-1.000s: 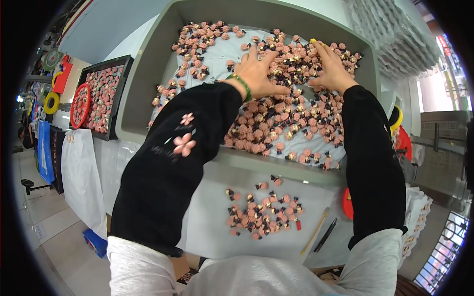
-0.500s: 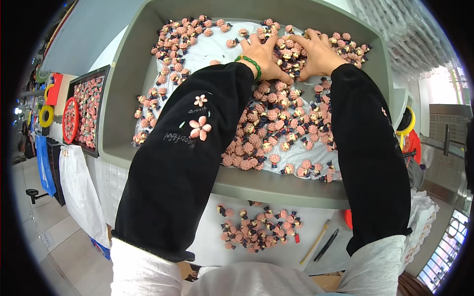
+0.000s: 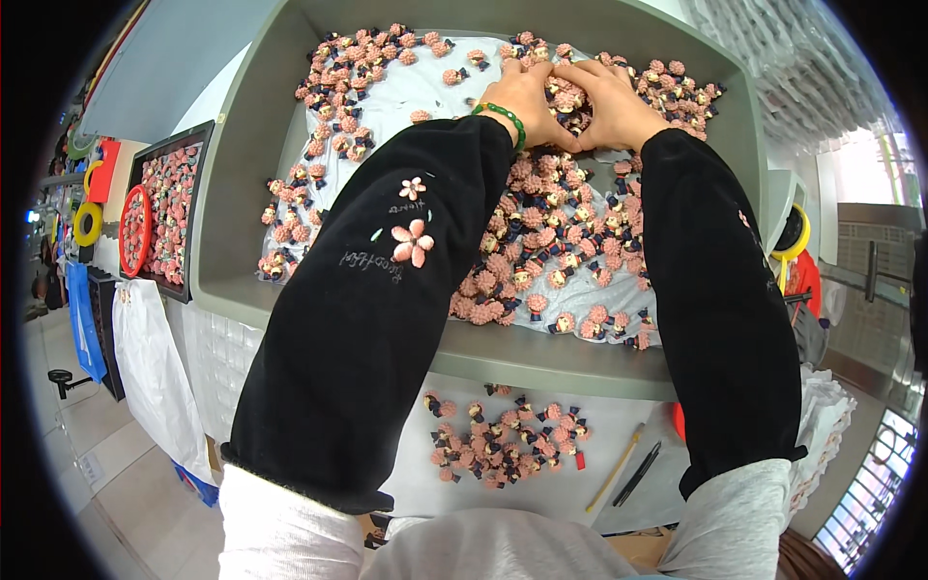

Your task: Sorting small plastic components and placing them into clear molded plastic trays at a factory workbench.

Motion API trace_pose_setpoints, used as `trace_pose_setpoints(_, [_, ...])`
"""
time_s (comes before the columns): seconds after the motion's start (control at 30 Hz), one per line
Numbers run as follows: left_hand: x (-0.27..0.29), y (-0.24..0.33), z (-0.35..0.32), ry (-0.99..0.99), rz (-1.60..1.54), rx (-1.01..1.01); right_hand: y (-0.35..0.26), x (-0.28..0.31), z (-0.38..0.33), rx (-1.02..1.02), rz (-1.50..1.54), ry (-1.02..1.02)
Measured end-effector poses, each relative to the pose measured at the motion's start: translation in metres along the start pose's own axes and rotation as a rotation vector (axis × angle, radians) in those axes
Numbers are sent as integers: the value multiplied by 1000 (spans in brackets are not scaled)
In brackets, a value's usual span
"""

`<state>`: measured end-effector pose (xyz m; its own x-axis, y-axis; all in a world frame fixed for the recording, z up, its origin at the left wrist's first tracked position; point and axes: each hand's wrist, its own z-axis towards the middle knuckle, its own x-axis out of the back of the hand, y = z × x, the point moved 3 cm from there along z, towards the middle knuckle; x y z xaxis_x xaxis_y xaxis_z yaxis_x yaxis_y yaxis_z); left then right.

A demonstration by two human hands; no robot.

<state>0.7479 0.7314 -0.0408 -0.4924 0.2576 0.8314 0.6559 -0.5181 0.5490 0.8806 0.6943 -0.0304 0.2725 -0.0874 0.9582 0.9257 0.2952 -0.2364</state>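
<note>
Small painted figurines with pink, knobbly tops and dark bodies lie heaped in a large grey-green bin (image 3: 541, 360). Near its far side, my left hand (image 3: 528, 104), with a green bead bracelet at the wrist, and my right hand (image 3: 613, 108) curve toward each other. Between them they cup a clump of figurines (image 3: 567, 100), thumbs and fingertips almost meeting in a ring. Part of the clump is hidden under the fingers. A denser heap of figurines (image 3: 527, 227) spreads below my hands, over white sheeting (image 3: 440, 87) lining the bin.
On the white table before the bin lie a group of figurines (image 3: 503, 445), a yellow stick (image 3: 616, 467) and a black pen (image 3: 637, 474). At left stands a dark tray of pink pieces (image 3: 176, 208) with a red ring (image 3: 136, 230). Stacked clear plastic trays (image 3: 773, 72) rise at far right.
My two hands have come closer together, the left shifting right, and now close round the figurines with fingers less spread.
</note>
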Motion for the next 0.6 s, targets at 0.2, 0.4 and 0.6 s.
trace_pose_setpoints(0.2, [3,-4,-7,33,-280,-57,-14,5,-12,33,252,66])
trace_pose_setpoints(0.4, [39,1,-58,201,-60,-202,-87,38,-26,92,299,130])
trace_pose_setpoints(0.6, [98,103,-139,-207,-462,-17,-152,119,-106,-24,250,14])
